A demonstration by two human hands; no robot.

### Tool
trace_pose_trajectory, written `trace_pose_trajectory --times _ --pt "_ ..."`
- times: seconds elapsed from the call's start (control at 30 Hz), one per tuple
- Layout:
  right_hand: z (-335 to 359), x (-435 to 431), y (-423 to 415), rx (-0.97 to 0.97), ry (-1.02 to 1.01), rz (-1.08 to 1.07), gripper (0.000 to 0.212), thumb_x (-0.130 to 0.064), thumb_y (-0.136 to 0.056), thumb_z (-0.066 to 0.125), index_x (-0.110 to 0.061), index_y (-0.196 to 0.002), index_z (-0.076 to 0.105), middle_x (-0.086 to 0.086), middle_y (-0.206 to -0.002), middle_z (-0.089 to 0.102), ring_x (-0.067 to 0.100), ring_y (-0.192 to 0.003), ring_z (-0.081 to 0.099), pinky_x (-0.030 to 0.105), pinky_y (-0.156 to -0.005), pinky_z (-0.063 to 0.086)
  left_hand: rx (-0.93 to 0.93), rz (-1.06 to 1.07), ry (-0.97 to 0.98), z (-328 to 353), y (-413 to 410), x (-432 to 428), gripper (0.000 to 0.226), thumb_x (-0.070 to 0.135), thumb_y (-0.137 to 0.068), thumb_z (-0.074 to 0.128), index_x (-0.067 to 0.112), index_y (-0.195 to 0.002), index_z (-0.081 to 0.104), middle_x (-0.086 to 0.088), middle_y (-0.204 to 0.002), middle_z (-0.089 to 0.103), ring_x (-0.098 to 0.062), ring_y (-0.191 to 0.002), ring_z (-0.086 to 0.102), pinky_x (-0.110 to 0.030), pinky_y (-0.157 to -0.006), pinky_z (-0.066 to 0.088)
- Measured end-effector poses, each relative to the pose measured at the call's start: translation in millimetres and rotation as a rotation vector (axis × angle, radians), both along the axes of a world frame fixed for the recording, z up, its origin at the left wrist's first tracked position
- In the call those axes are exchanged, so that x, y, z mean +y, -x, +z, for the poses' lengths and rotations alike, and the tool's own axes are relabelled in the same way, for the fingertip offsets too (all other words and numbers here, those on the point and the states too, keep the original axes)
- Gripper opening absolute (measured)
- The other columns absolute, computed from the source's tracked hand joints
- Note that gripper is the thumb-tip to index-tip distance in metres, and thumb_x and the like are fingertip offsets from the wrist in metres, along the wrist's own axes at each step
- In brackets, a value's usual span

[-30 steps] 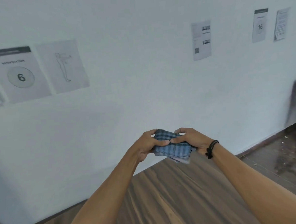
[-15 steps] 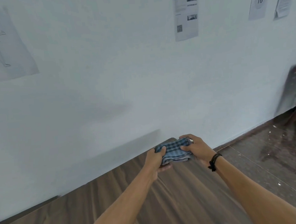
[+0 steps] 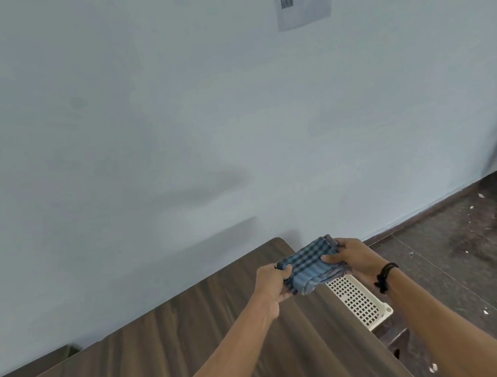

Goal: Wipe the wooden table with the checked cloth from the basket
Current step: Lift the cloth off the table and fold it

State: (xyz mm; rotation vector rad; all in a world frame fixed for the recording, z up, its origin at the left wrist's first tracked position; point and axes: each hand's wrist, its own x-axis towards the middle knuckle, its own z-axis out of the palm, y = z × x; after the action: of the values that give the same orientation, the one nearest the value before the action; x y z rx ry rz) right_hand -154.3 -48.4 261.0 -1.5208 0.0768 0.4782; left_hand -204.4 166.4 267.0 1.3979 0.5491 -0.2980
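A folded blue checked cloth (image 3: 308,265) hangs in the air above the far right corner of the dark wooden table (image 3: 170,349). My left hand (image 3: 270,285) grips its left end and my right hand (image 3: 352,254) pinches its right end. Just below the cloth, past the table's right edge, stands a white perforated basket (image 3: 358,301), partly hidden by my right forearm. What lies inside the basket is out of sight.
A pale wall (image 3: 177,119) rises right behind the table, with a printed sheet (image 3: 302,2) stuck high on it. To the right lies a dark stained floor (image 3: 466,246) with small white scraps. A dark stool or stand (image 3: 394,340) bears the basket.
The view has tilted down and to the right, so the basket and more floor show now. Both hands have carried the cloth lower, toward the table's far right corner, and spread a little apart.
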Motion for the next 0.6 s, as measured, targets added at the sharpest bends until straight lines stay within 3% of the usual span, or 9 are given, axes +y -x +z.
trace_pose_trajectory --times 0.2,0.3,0.43,0.5,0.6 --pt "-68.1 -58.0 -96.3 0.009 0.056 -0.029 0.028 -0.003 -0.081 0.077 0.008 -0.106 0.07 0.019 -0.102 0.075 0.034 -0.095 0.073 0.046 -0.09 0.059 0.017 0.169 -0.074 -76.4 -94.1 -79.8 0.013 0.013 -0.102 0.056 0.012 -0.107 0.068 -0.008 -0.104 0.074 -0.024 -0.091 0.073 -0.043 -0.074 0.063" --pt "-111.6 -85.4 -142.2 0.002 0.145 -0.022 0.017 -0.003 -0.085 0.075 0.005 -0.1 0.072 0.016 -0.096 0.077 0.028 -0.088 0.075 0.034 -0.076 0.062 0.068 0.272 -0.113 -123.0 -134.4 -120.1 0.015 0.016 -0.103 0.054 0.015 -0.106 0.068 -0.005 -0.103 0.073 -0.022 -0.091 0.072 -0.042 -0.078 0.062" --pt "-167.6 -113.2 -194.8 -0.017 0.317 0.047 0.008 -0.008 -0.087 0.077 -0.002 -0.09 0.073 0.009 -0.089 0.078 0.024 -0.086 0.074 0.04 -0.083 0.06 0.134 0.367 -0.183 -176.4 -178.8 -161.6 0.014 0.017 -0.104 0.05 0.014 -0.112 0.06 -0.009 -0.107 0.068 -0.023 -0.09 0.069 -0.036 -0.076 0.06" --pt "-193.9 -119.0 -213.1 -0.023 0.414 0.087 0.009 -0.013 -0.088 0.076 -0.011 -0.082 0.071 0.003 -0.083 0.076 0.021 -0.083 0.073 0.036 -0.078 0.059 0.175 0.4 -0.198 -193.5 -195.8 -175.4 0.015 0.018 -0.103 0.051 0.014 -0.118 0.051 -0.01 -0.109 0.064 -0.023 -0.09 0.067 -0.036 -0.076 0.059" --pt "-233.3 -119.6 -229.1 -0.004 0.501 0.113 0.013 -0.016 -0.089 0.074 -0.004 -0.085 0.07 0.005 -0.082 0.075 0.022 -0.081 0.072 0.035 -0.074 0.059 0.217 0.4 -0.153 -215.8 -211.4 -187.8 0.043 0.011 -0.094 0.066 0.021 -0.122 0.035 -0.009 -0.111 0.058 -0.02 -0.087 0.063 -0.033 -0.069 0.056"
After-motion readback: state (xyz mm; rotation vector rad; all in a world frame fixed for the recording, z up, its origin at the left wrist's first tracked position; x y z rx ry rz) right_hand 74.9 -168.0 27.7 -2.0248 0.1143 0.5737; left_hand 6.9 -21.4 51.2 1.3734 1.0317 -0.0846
